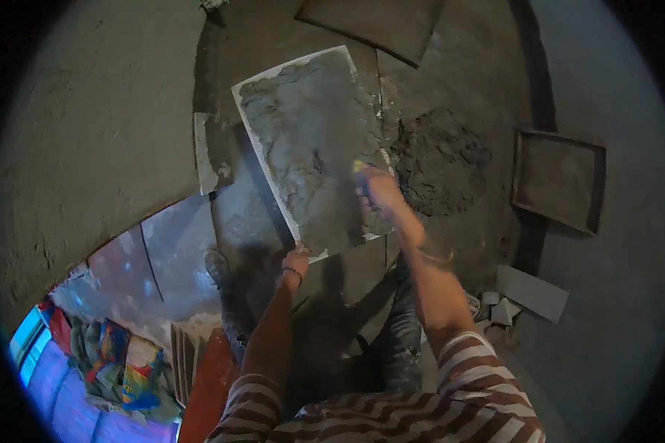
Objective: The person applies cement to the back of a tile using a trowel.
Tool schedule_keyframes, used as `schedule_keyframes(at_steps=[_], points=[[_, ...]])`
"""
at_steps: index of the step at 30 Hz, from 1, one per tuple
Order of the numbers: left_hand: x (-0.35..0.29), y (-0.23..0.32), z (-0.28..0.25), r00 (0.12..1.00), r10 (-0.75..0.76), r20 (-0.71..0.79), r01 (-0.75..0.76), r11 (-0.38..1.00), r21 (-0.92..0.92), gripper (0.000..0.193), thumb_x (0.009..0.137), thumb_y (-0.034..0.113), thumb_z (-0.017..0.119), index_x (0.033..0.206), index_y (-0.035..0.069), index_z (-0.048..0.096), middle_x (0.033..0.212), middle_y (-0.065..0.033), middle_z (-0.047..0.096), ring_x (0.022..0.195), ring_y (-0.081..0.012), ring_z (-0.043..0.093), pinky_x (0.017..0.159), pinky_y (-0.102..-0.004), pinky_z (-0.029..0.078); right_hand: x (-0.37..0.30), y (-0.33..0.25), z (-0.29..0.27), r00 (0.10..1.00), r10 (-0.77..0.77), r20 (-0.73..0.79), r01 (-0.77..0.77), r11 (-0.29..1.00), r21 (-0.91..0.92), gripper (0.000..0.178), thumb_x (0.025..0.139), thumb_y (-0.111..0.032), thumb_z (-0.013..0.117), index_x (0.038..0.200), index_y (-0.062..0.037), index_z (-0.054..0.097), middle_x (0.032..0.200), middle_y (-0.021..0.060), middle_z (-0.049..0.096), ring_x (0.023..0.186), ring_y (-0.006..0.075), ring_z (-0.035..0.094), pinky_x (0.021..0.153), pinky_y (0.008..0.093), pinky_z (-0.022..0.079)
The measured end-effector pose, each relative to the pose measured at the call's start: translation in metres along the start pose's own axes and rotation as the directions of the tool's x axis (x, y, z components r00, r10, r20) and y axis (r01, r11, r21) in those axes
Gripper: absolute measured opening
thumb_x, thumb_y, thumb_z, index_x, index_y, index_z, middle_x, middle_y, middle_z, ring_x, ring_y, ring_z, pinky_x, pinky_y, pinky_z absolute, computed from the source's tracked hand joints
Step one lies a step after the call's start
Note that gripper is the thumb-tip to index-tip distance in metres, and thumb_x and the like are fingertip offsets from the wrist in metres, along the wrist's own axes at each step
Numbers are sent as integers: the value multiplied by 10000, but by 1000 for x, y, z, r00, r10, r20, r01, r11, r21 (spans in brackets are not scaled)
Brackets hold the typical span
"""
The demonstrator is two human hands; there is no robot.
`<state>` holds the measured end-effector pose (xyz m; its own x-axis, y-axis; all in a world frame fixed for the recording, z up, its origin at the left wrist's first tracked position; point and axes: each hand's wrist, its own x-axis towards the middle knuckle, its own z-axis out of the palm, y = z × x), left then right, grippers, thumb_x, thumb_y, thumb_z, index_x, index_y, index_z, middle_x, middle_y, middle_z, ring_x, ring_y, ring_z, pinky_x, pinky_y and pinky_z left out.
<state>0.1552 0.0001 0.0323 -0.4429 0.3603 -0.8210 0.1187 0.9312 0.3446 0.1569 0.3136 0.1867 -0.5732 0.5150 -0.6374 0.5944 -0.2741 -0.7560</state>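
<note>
A large rectangular tile (253, 140) with a pale ribbed edge lies tilted in front of me, its upper face covered with wet grey mortar (303, 125). My left hand (296, 263) is closed on the tile's near left corner. Over the right part of the mortar, my right hand (380, 190) is wrapped round a trowel (359, 167) with a yellow handle end. Motion smears this hand, and the blade is hard to make out against the mortar. Just right of the tile, a heap of mortar (443, 162) sits on the floor.
A shallow square tray-like frame (559, 179) stands by the right wall. Another flat panel (377, 22) lies at the far side. Broken tile pieces (505, 311) and a white slab (532, 293) are at the near right. Crumpled bags (137, 369) lie at the lower left.
</note>
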Motion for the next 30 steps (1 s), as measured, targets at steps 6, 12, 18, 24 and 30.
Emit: schedule_keyframes(at_steps=[6, 12, 18, 24, 30], points=[[-10, 31, -6, 983, -31, 180, -2, 984, 181, 370, 913, 284, 396, 1214, 110, 523, 1198, -179, 542, 1032, -378, 558, 884, -460, 449, -16, 20, -3, 962, -138, 235, 216, 913, -346, 343, 919, -361, 462, 764, -73, 566, 610, 31, 522, 402, 119, 410, 375, 286, 311], [-34, 42, -35, 982, -10, 187, -5, 997, 81, 423, 915, 240, 374, 1303, 75, 417, 1264, -171, 486, 1113, -347, 521, 907, -472, 430, -33, -28, 36, 936, 350, 37, -352, 936, 33, 369, 930, -380, 453, 725, -82, 526, 545, 23, 480, 385, 126, 394, 363, 293, 291], [-19, 69, -5, 989, -10, 145, 30, 990, -136, 396, 915, 297, 381, 1222, 54, 437, 1173, -171, 551, 1092, -354, 531, 898, -459, 438, 39, 55, 30, 856, -419, 302, 515, 736, -439, 366, 919, -408, 463, 818, -70, 562, 601, 84, 553, 415, 191, 476, 399, 326, 380], [-37, 33, -19, 1000, 6, 28, -4, 997, -75, 389, 919, 342, 355, 1148, 67, 508, 1123, -198, 584, 1053, -392, 546, 914, -464, 419, -50, -70, 23, 952, -189, 241, 275, 184, -944, 310, 901, -332, 469, 1049, -97, 606, 701, 197, 611, 654, 363, 616, 590, 486, 475], [-26, 50, -21, 985, -76, 156, 92, 991, -96, 416, 917, 266, 364, 1274, 53, 395, 1219, -134, 539, 1119, -303, 529, 901, -446, 441, 59, -90, 24, 914, -114, 390, 362, -210, -908, 290, 891, -330, 481, 1038, -102, 582, 831, 208, 625, 693, 359, 618, 564, 460, 483]])
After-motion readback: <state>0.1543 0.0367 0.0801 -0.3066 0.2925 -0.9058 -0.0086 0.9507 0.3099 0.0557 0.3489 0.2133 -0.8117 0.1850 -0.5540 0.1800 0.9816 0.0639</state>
